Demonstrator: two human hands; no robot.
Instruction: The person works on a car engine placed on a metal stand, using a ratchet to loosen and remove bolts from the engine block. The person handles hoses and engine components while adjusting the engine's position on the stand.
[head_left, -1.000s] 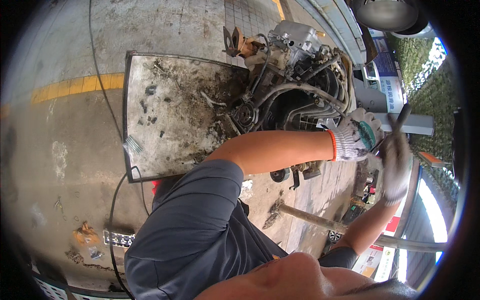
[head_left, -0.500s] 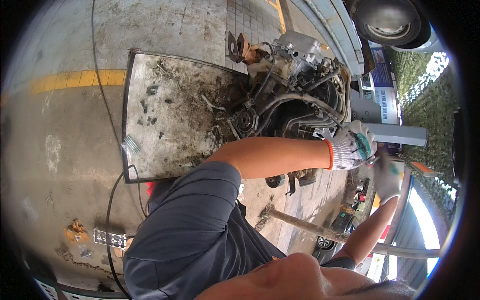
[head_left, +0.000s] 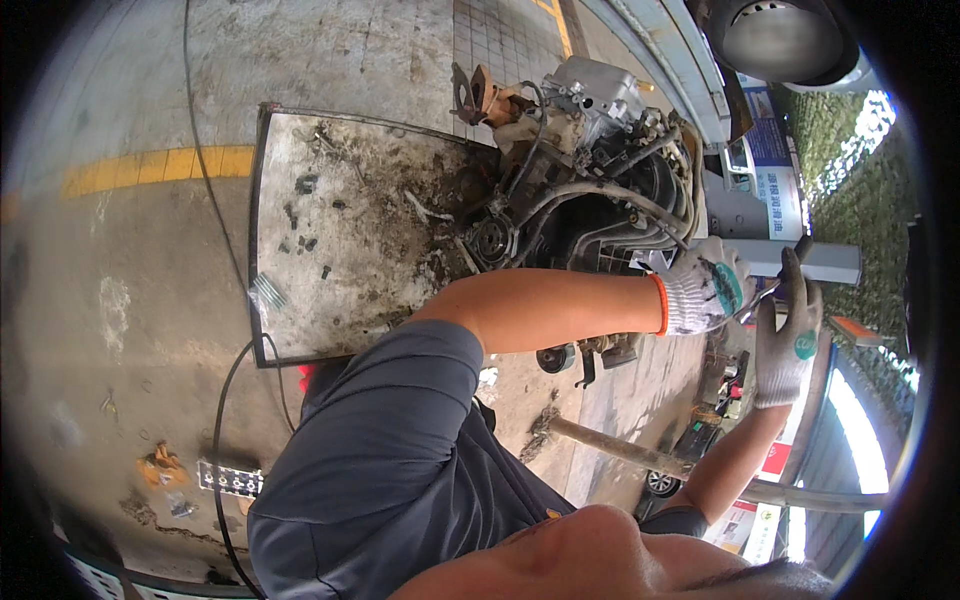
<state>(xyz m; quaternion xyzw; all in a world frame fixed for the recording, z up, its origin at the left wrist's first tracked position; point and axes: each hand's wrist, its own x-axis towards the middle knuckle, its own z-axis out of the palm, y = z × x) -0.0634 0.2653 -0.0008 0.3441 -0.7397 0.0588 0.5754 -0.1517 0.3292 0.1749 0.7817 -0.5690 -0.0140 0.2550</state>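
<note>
My left hand (head_left: 703,290), in a white knitted glove with a green patch and orange cuff, is closed round a slim metal tool (head_left: 742,312). The tool looks like a bar or wrench; its kind cannot be made out. On the right, my right hand (head_left: 790,335) wears a similar glove. Its fingers are stretched and apart, beside the far part of the tool, possibly touching it. Below my left forearm's far side lies a greasy engine (head_left: 600,170) with black hoses and a silvery cover. Part of it is hidden by that arm.
A stained metal tray table (head_left: 350,250) with a dark rim extends left of the engine, bearing small dark pieces and a small clear packet (head_left: 268,291). A black cable (head_left: 218,420) crosses the floor. A cylinder-head-like part (head_left: 230,479) lies lower left. A grey post (head_left: 810,260) stands beyond my hands.
My right hand, blurred and closed near my left hand before, now has its fingers spread and sits a little farther up. The tool shows more clearly. My left hand has barely moved.
</note>
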